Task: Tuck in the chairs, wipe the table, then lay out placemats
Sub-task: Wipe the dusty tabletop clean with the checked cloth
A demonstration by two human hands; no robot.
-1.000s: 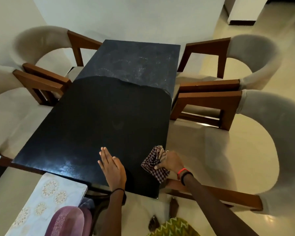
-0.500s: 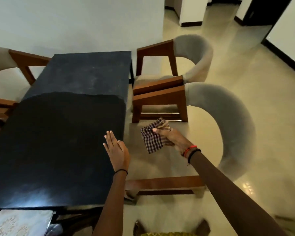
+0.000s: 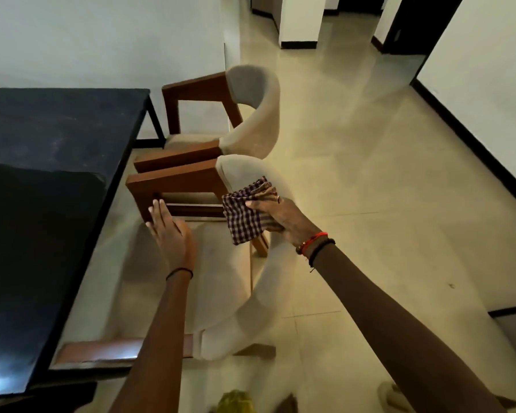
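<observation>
- Left hand: fingers straight and together, tips at the near chair's wooden arm.
- Right hand grips a checked cloth over that chair's padded back.
- Black table just left of both chairs; second chair beyond.

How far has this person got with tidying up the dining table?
Done: nothing looks finished; the table's far end shows dusty streaks. In hand: the chairs. The left hand reaches, fingers straight, to the near chair's wooden arm, while the right hand grips a checked cloth against its backrest; the seat sits out beside the table. Left: the far chair, wiping, and placemats, none in view.
</observation>
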